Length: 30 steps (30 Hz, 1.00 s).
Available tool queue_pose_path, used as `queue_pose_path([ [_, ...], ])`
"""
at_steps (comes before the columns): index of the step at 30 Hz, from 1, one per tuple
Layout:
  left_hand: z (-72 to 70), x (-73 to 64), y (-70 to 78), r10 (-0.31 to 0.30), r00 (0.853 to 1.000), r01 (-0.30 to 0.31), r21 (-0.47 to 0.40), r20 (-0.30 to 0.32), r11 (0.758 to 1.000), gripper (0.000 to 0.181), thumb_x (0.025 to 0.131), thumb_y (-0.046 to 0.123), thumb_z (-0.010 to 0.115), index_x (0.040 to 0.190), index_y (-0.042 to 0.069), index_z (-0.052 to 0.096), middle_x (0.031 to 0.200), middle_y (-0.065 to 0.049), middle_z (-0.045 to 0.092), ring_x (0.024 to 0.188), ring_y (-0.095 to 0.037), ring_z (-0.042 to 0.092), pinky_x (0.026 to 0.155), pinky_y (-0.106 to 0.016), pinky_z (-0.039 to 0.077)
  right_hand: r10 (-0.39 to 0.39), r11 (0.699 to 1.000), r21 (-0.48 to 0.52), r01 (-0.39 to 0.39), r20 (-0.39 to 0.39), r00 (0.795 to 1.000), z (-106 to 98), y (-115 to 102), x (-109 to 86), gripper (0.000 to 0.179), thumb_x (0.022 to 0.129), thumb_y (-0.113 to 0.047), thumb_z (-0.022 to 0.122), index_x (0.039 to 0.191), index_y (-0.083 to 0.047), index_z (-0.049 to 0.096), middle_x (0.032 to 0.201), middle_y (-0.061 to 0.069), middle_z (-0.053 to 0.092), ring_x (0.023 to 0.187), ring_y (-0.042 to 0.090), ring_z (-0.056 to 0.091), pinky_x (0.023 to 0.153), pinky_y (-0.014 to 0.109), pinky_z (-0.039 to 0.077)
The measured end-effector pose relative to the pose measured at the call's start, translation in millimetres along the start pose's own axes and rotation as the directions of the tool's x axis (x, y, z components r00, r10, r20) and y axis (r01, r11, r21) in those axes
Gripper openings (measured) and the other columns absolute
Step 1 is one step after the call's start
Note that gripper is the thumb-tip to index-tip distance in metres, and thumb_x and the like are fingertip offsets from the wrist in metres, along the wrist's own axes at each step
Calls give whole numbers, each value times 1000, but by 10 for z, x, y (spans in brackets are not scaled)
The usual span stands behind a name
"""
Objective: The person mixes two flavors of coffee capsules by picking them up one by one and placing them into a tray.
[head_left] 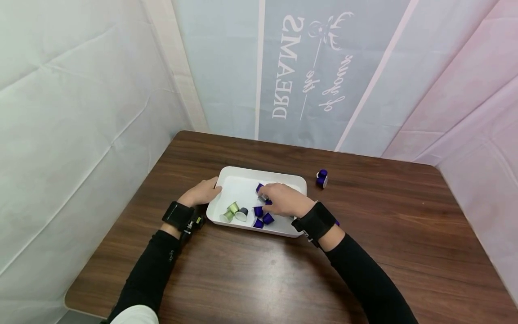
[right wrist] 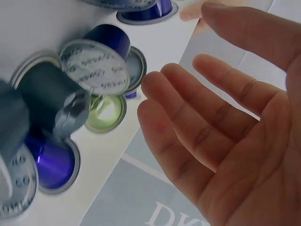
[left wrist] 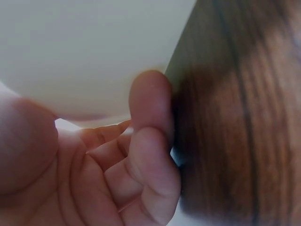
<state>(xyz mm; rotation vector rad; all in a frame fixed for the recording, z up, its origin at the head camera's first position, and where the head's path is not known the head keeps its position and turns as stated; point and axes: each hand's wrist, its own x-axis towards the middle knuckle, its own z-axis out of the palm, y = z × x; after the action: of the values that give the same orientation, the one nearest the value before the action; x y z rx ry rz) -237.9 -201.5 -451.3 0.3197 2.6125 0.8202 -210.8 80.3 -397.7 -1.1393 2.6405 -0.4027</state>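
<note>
Brown wood-grain table (head_left: 243,279) spread below my fingers (right wrist: 167,141). Gripped end of white, shallow, rectangular tray (head_left: 238,185) in my left hand (head_left: 201,192); my right hand (head_left: 284,200) hung over it, fingers loosely extended, empty. Shiny purple cup-shaped capsules (head_left: 268,218) clustered by right fingertips; pale-green capsules (head_left: 233,207) nearer left.

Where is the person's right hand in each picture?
Head view: the right hand is just right of and below centre, over the white tray.
Left wrist view: not in it; that is the left hand.
Right wrist view: on the right side, palm showing.
Shared landmark: the white tray, upper left in the left wrist view, left in the right wrist view.
</note>
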Motion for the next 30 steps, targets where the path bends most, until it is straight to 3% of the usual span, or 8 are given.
queue_pose_path([
  [7,-7,13,3,9,1000,-9,-3,-7,1000,47,102,22,34,144,0,31,116,-18,58,89,-21,59,81,-37,44,48,999,10,-48,-29,998,-148,160,-146,33,90,-17,65,119,-2,61,110,12,62,92,21,59,77,35,47],
  [13,-9,23,-31,13,1000,-13,9,-3,1000,48,102,23,34,144,0,31,120,-18,57,93,-22,58,84,-39,43,129,992,22,-128,-77,989,-303,454,-332,34,91,-17,63,120,0,59,109,15,62,98,26,59,80,39,47],
  [19,-9,23,-52,39,999,-39,1,0,999,48,102,23,34,144,0,30,119,-19,58,89,-21,59,81,-38,45,258,966,9,-260,-150,954,-409,835,-500,29,90,-12,63,114,4,61,99,17,61,86,28,57,75,42,46],
  [23,-15,17,-52,50,999,-50,0,1,999,47,103,22,34,144,-1,31,118,-20,58,88,-20,60,80,-37,46,342,938,1,-346,-165,925,-399,1066,-595,29,90,-8,61,114,8,60,106,24,58,89,31,56,77,46,46],
  [30,-6,15,-43,40,999,-40,-4,5,999,46,103,22,34,143,0,32,119,-19,58,88,-20,60,79,-37,45,386,916,-44,-399,-177,906,-226,1318,-649,39,90,-10,61,123,11,55,114,29,50,98,38,54,83,48,45],
])
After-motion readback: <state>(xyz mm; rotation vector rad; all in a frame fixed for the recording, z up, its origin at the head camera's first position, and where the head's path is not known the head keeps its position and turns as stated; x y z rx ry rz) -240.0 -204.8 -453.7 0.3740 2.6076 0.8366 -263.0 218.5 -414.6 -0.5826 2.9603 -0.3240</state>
